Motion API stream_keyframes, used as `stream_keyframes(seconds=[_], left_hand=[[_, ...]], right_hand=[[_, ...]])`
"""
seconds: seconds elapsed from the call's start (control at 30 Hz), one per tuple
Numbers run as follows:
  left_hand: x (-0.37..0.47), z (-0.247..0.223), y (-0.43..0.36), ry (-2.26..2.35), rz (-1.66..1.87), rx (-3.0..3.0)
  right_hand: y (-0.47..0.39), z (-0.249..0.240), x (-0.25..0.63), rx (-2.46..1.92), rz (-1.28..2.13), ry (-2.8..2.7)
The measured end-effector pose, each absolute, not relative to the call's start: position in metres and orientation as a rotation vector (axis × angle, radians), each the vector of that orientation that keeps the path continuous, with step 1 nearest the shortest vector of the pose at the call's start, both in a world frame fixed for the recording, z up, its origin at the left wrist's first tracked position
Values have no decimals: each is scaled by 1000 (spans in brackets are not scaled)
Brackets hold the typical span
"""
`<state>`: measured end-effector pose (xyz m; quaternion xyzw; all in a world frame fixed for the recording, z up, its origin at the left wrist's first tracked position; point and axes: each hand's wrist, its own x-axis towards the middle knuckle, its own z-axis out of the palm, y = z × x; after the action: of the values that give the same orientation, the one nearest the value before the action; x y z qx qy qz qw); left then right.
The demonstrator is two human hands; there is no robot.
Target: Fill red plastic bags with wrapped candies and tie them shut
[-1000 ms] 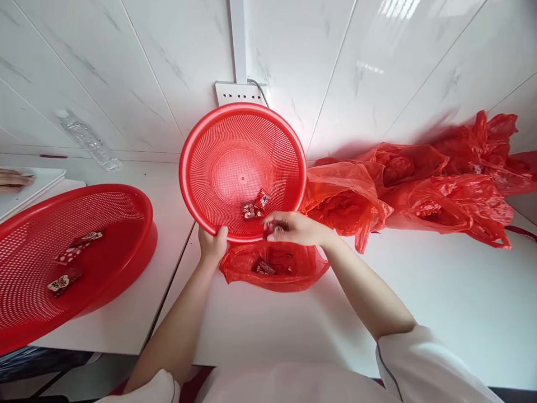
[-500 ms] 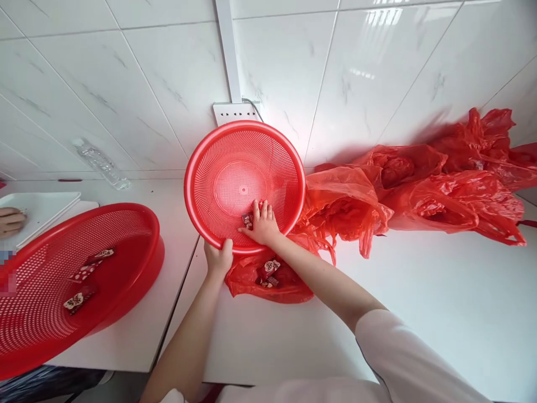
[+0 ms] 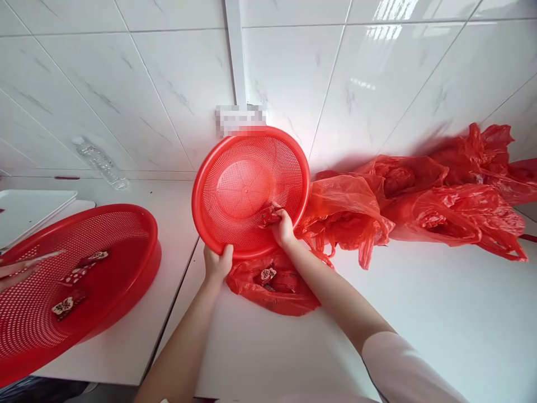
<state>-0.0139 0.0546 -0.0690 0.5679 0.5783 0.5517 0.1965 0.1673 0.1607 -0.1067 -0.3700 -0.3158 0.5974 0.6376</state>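
A round red plastic basket (image 3: pixel 245 173) with mesh walls is tilted toward me, resting near the wall. My left hand (image 3: pixel 218 264) is closed on its near rim, the thumb over the edge. Inside the basket, low on the right, my right hand (image 3: pixel 284 228) pinches a small red snack packet (image 3: pixel 269 216); whether it holds more than one is hard to tell. Directly below the basket lies an open red plastic bag (image 3: pixel 247 288). Several packets (image 3: pixel 268 274) with dark lettering on white show in its mouth.
A larger red basket (image 3: pixel 138 224) at left holds a few packets (image 3: pixel 62 307), and another person's hand (image 3: pixel 23 270) reaches into it. Red plastic bags (image 3: pixel 348 207) line the wall at right. A clear bottle (image 3: pixel 100 162) and a white tray (image 3: pixel 42 201) stand at back left.
My right hand has gone from lying spread on the packets to pinching, lifted slightly. The basket appears shifted a little right. The other person's hand has moved from the tray into the larger basket.
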Motion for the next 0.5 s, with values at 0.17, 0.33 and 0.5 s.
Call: stream_keyframes(seconds=[0.17, 0.33, 0.5], left_hand=[[-16, -70, 57, 1646, 1546, 1627], [-17, -68, 57, 1614, 1551, 1567], [-18, -67, 58, 1602, 1569, 1480]], right_hand=[[155, -98, 175, -752, 1433, -526], [145, -91, 176, -759, 1456, -601], [147, -90, 169, -959, 1414, -811]])
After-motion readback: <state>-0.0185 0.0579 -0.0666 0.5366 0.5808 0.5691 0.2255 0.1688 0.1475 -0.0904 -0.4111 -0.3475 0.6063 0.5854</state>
